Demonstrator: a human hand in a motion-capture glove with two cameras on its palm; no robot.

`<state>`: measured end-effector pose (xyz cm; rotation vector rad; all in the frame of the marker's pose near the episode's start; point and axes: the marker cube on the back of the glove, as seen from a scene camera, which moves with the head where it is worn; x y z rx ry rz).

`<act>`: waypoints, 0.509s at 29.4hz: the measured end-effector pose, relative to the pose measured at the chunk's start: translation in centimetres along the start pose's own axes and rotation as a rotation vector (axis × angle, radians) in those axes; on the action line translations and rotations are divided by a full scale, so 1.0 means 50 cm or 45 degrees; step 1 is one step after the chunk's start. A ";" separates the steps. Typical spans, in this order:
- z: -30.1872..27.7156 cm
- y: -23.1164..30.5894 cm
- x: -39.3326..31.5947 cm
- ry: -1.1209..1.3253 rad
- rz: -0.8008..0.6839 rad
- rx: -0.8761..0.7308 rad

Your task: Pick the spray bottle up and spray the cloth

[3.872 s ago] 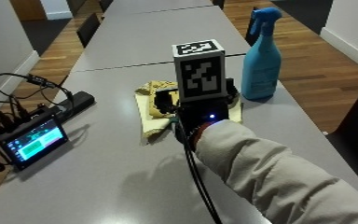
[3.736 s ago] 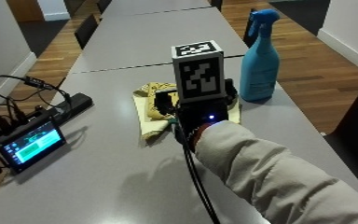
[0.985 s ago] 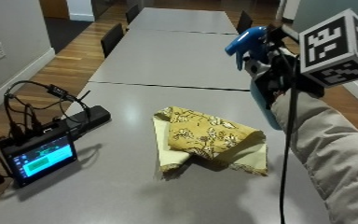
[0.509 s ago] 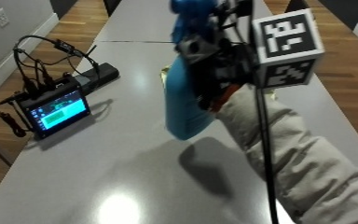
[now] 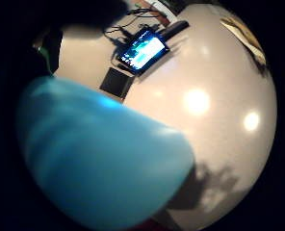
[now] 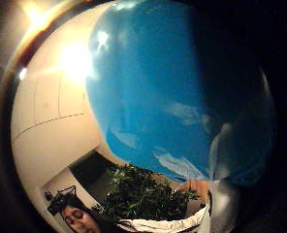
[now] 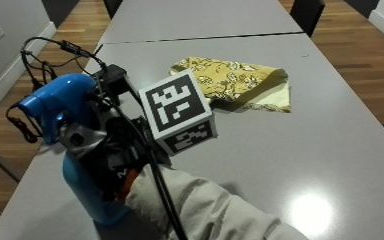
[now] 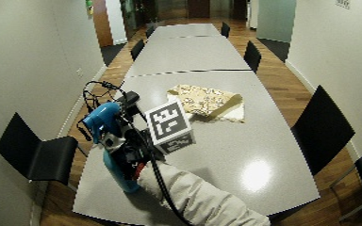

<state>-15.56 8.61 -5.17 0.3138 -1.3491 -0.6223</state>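
Outside view: gloved right hand wrapped around the neck of the blue spray bottle, fingers curled and clamped on it just below the trigger head. Bottle upright, base at or just above the grey table near its front left corner; hard to tell whether touching. Nozzle aimed off toward the left edge of the table, away from the cloth.

Yellow patterned cloth lying crumpled further up the table, well apart from the bottle, nothing on it.

Step in hand, judged from this: pickup done, bottle in the grip, spraying not yet begun. Next move calls for carrying the bottle over toward the cloth, turning the nozzle to face it, then getting a finger onto the trigger and squeezing. Position of the index finger relative to the trigger hidden behind the straps, so impossible to say.

Pose: forearm in a beige sleeve reaching in from the lower edge, wrist roughly level, palm against the bottle's side. Both palm views filled with blue bottle, confirming closeness; lit screen and cables visible on the table beyond.
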 end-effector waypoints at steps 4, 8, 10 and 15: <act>0.021 0.017 0.006 0.043 -0.012 0.019; 0.044 0.038 0.019 0.098 0.002 -0.118; 0.046 0.059 0.028 0.125 0.004 -0.281; -0.017 0.154 -0.010 0.012 -0.050 -0.603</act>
